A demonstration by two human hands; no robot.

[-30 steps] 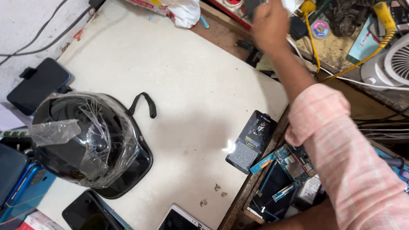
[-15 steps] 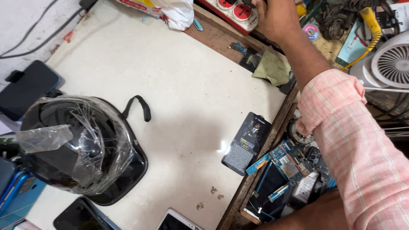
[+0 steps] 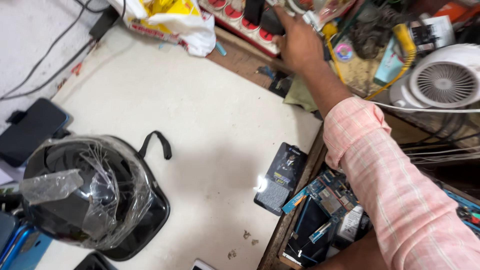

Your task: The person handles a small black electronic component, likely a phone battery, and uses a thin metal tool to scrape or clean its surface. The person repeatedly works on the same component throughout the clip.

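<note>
Right hand (image 3: 298, 42) at twelve o'clock, fingertips on a black plug (image 3: 270, 21) in the power strip (image 3: 235, 25); grasp cannot be told. Helmet (image 3: 90, 195) at eight o'clock.

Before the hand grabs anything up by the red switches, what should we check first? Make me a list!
1. Right hand has reached the power strip with red switches: ok.
2. What the fingers touch there: cannot tell, they are partly hidden at the top edge.
3. Grip open or shut: cannot tell.
4. Yellow cable close beside the wrist, might snag: not ok.
5. Helmet in plastic wrap lies far from the arm: ok.
6. Left hand: out of view, cannot tell.
</note>
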